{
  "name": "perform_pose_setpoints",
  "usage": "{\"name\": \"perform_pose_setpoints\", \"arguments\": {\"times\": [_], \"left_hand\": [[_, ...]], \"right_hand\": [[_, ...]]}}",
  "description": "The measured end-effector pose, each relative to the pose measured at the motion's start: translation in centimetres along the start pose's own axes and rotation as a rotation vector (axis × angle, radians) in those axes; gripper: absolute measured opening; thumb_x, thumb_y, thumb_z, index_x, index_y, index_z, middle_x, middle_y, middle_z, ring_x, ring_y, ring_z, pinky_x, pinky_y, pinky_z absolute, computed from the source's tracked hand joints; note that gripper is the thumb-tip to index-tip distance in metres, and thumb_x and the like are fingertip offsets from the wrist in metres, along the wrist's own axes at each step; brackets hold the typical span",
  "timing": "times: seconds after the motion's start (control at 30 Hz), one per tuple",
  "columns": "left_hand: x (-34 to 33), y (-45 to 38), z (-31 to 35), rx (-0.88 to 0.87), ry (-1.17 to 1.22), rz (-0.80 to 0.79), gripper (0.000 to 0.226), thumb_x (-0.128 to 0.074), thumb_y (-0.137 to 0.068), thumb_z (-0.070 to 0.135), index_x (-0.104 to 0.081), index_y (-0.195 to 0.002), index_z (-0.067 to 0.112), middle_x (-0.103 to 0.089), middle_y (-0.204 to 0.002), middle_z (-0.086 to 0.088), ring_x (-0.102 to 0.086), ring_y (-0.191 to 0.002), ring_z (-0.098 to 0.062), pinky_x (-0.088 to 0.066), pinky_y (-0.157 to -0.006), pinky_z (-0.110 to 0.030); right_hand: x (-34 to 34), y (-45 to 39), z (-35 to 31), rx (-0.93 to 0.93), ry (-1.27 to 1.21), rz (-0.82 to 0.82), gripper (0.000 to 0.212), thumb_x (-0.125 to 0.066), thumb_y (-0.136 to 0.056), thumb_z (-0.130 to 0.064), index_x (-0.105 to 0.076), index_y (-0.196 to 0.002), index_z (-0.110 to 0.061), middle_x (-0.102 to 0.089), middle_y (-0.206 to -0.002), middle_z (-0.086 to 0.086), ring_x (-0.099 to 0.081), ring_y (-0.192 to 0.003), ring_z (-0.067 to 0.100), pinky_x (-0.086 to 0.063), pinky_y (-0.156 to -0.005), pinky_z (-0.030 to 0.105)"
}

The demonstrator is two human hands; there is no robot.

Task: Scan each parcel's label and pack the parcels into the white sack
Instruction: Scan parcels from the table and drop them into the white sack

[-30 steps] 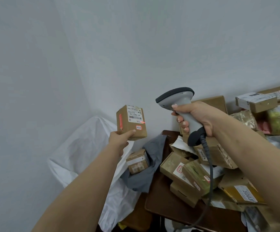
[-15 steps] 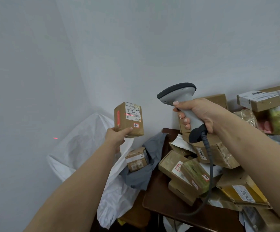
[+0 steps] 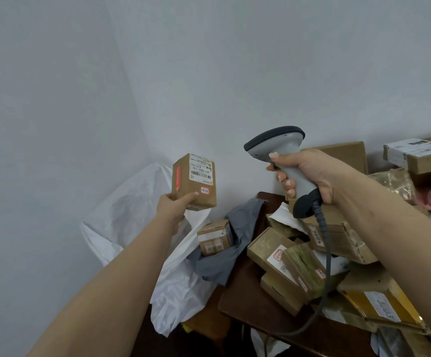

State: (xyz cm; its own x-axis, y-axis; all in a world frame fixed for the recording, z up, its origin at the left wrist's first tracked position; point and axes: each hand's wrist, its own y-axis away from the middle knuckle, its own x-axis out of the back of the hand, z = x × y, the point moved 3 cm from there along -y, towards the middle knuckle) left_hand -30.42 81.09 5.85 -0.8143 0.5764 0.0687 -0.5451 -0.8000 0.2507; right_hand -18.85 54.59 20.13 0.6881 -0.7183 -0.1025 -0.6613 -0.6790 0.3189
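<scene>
Left hand point(image 3: 174, 204): raised in front of the wall, its grip closed on the bottom of a small brown parcel point(image 3: 193, 182), thumb along the front lower edge, the other fingers hidden behind the box.
Small brown parcel: held upright in the air above the white sack point(image 3: 137, 215), clear of the table; its white label point(image 3: 201, 168) with a barcode faces the camera, a small red-edged sticker sits low on the same face, and a red strip runs down the left side face.
Right hand point(image 3: 309, 173): its grip wrapped round the handle of the grey scanner point(image 3: 284, 155), thumb on top, fingers curled round the front.
Grey scanner: dark-topped head turned left toward the held parcel, well apart from it; a dark coiled cable point(image 3: 324, 243) drops from the base of the handle across the pile.
White sack: crumpled, standing open in the corner at the left of the table, below the held parcel.
Table point(image 3: 250, 305): dark brown, carrying a loose pile of cardboard parcels point(image 3: 281, 261), several with white labels and handwritten red-edged stickers.
Boxed parcel at the sack's edge point(image 3: 214, 239): small, resting on a grey bag point(image 3: 235, 243) that drapes between sack and table.
Back right: more boxes point(image 3: 415, 155) stacked against the wall.
Yellow parcel point(image 3: 382, 307): lies at the near right of the pile, its label marked with handwritten digits.
</scene>
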Motion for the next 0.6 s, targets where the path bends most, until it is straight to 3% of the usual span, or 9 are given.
{"name": "perform_pose_setpoints", "arguments": {"times": [0.1, 0.17, 0.23, 0.3, 0.43, 0.47, 0.53, 0.6], "left_hand": [[3.1, -0.2, -2.4, 0.068, -0.025, 0.077, 0.061, -0.079, -0.078, 0.036, -0.043, -0.121, 0.012, -0.054, -0.11, -0.005, -0.055, -0.097, -0.02, -0.049, -0.081, -0.039], [5.5, -1.0, -4.3, 0.132, -0.003, 0.118, 0.056, -0.078, -0.078, 0.036, -0.052, -0.117, 0.005, -0.061, -0.096, -0.006, -0.059, -0.083, -0.019, -0.054, -0.08, -0.039], [7.7, -2.6, -5.6, 0.185, 0.006, 0.143, 0.052, -0.078, -0.077, 0.033, -0.06, -0.112, -0.001, -0.062, -0.077, -0.008, -0.06, -0.065, -0.019, -0.055, -0.07, -0.034], [9.4, -4.7, -6.5, 0.234, -0.022, 0.134, 0.063, -0.081, -0.069, 0.036, -0.06, -0.113, -0.004, -0.059, -0.069, -0.008, -0.059, -0.058, -0.02, -0.055, -0.063, -0.032], [12.4, -13.4, -10.9, 0.264, -0.277, 0.221, 0.125, -0.084, -0.025, 0.076, -0.055, -0.125, 0.008, -0.069, -0.096, -0.005, -0.07, -0.082, -0.021, -0.061, -0.073, -0.041], [12.1, -15.0, -11.5, 0.277, -0.36, 0.203, 0.123, -0.081, -0.025, 0.082, -0.057, -0.122, 0.01, -0.069, -0.096, -0.005, -0.07, -0.083, -0.022, -0.06, -0.072, -0.039], [9.8, -15.0, -10.5, 0.214, -0.484, 0.114, 0.091, -0.08, -0.043, 0.078, -0.061, -0.105, 0.013, -0.067, -0.089, -0.007, -0.067, -0.079, -0.022, -0.057, -0.067, -0.034], [6.5, -13.9, -9.1, 0.178, -0.51, 0.021, 0.092, -0.076, -0.047, 0.078, -0.055, -0.109, 0.013, -0.064, -0.102, -0.012, -0.064, -0.088, -0.028, -0.055, -0.072, -0.04]], "right_hand": [[-1.2, -1.9, 1.5, -0.049, -0.001, -0.017, 0.025, -0.064, -0.094, -0.027, -0.056, -0.096, -0.004, -0.05, -0.057, 0.002, -0.043, -0.036, 0.008, -0.04, -0.037, 0.019], [-2.4, -3.7, 2.7, -0.096, -0.016, -0.013, 0.024, -0.064, -0.094, -0.026, -0.056, -0.095, -0.003, -0.05, -0.055, 0.002, -0.043, -0.035, 0.009, -0.04, -0.036, 0.019], [-3.6, -5.6, 3.8, -0.142, -0.032, 0.001, 0.024, -0.064, -0.094, -0.025, -0.055, -0.094, -0.003, -0.05, -0.056, 0.003, -0.043, -0.035, 0.009, -0.04, -0.036, 0.019], [-4.7, -7.8, 4.7, -0.165, -0.037, 0.021, 0.023, -0.064, -0.095, -0.024, -0.055, -0.092, -0.003, -0.05, -0.055, 0.003, -0.043, -0.034, 0.009, -0.04, -0.035, 0.018], [-6.4, -12.8, 6.2, -0.195, -0.049, 0.112, 0.022, -0.063, -0.095, -0.023, -0.053, -0.088, -0.004, -0.049, -0.052, 0.003, -0.042, -0.033, 0.01, -0.04, -0.035, 0.018], [-6.6, -14.0, 6.6, -0.206, -0.059, 0.135, 0.023, -0.063, -0.095, -0.023, -0.053, -0.086, -0.005, -0.049, -0.052, 0.003, -0.042, -0.033, 0.01, -0.04, -0.035, 0.018], [-6.9, -16.1, 7.6, -0.231, -0.089, 0.184, 0.023, -0.063, -0.095, -0.022, -0.052, -0.081, -0.006, -0.048, -0.051, 0.003, -0.043, -0.033, 0.011, -0.04, -0.034, 0.019], [-7.0, -17.6, 8.8, -0.264, -0.114, 0.233, 0.024, -0.063, -0.095, -0.021, -0.053, -0.079, -0.007, -0.048, -0.053, 0.004, -0.043, -0.034, 0.011, -0.04, -0.034, 0.019]]}}
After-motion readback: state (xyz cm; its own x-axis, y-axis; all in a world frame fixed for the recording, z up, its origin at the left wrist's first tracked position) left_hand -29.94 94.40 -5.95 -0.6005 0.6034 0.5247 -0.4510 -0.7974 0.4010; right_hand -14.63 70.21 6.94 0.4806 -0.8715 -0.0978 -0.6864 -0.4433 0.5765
